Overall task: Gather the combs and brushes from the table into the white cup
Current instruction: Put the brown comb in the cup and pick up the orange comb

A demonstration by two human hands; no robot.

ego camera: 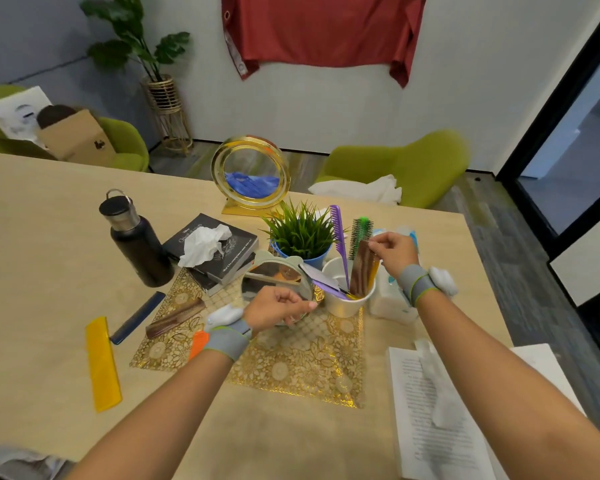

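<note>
The white cup (343, 303) stands on the gold placemat (291, 368) and holds a purple tail comb (338, 233), a green round brush (360, 233), a yellow comb and a brown comb (363, 268). My right hand (394, 252) pinches the top of that brown comb, which stands in the cup. My left hand (278, 308) grips the rim of a small round mirror (274, 278) beside the cup. Left on the table lie a yellow comb (103, 363), a dark blue comb (137, 317), another brown comb (175, 317) and an orange comb (198, 342), partly hidden by my wrist.
A black bottle (136, 240), stacked books with a crumpled tissue (205, 245), a potted plant (302, 237) and a gold sand-art frame (250, 174) stand behind the mat. A tissue pack (390, 303) sits right of the cup. Printed papers (433, 410) lie at the right front.
</note>
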